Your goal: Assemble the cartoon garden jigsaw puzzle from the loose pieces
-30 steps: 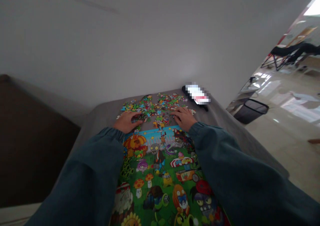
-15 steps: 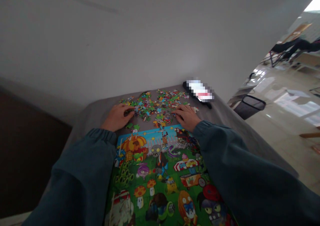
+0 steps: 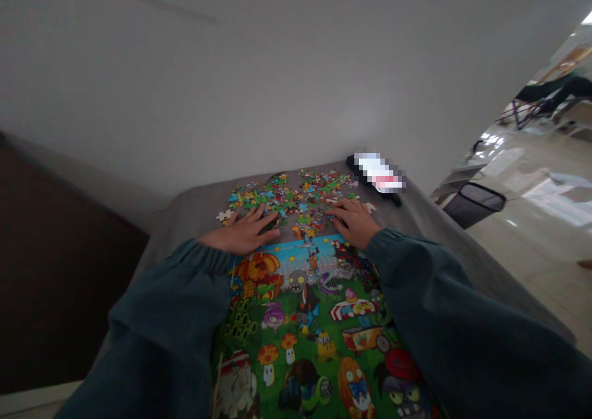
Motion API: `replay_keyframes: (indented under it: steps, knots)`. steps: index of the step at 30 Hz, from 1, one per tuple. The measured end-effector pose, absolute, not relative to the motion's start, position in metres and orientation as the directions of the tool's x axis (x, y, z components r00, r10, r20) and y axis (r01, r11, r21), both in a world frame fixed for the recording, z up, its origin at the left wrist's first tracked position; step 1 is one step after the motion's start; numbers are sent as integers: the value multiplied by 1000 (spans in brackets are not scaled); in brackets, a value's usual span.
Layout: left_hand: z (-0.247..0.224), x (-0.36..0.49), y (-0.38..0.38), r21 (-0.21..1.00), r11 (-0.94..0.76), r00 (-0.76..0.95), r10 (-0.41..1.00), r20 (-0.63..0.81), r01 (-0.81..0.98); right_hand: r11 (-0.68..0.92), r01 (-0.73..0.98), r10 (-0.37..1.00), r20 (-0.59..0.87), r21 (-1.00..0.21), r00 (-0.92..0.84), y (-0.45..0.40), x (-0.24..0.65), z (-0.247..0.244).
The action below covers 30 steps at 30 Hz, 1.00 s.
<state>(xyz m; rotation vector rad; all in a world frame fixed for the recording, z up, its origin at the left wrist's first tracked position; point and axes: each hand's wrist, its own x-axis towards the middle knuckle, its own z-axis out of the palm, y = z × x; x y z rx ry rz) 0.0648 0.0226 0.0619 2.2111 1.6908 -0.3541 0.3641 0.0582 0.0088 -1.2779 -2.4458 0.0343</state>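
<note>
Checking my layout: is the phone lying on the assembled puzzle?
No, the phone lies past the loose puzzle pieces, away from the assembled puzzle.

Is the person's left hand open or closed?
Open: the left hand lies flat, fingers spread, at the edge of the scattered jigsaw pieces.

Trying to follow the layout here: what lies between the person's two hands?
Loose jigsaw pieces, a scattered multicoloured spread, lie between the left hand and the right hand, as the head view shows.
</note>
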Motion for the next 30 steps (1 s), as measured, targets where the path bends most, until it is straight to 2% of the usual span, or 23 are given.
replay_keyframes:
  steps: [3,5,8,11,14,18,23,30]
  knots:
    - [65,62,26,106,-281,301,896,-326,954,588,783,795,321,-202,-514,58,364,8]
    - [61,57,32,90,-259,271,948,-167,962,592,778,793,324,-208,-517,59,365,7]
    - [47,47,40,83,-113,111,993,33,990,595,775,792,323,-214,-518,60,366,6]
    - [35,40,44,62,-53,57,996,-65,997,583,783,801,314,-218,-510,60,365,7]
    - [32,41,43,54,-101,109,978,-178,993,581,783,804,309,-224,-508,59,365,8]
    - [40,48,40,45,-159,165,961,-221,986,587,780,800,303,-217,-518,59,365,8]
    - [47,55,35,49,-152,160,944,-290,987,590,782,796,304,-200,-523,60,365,8]
    - [56,52,33,60,-154,165,941,-296,986,603,770,786,320,-206,-530,61,366,6]
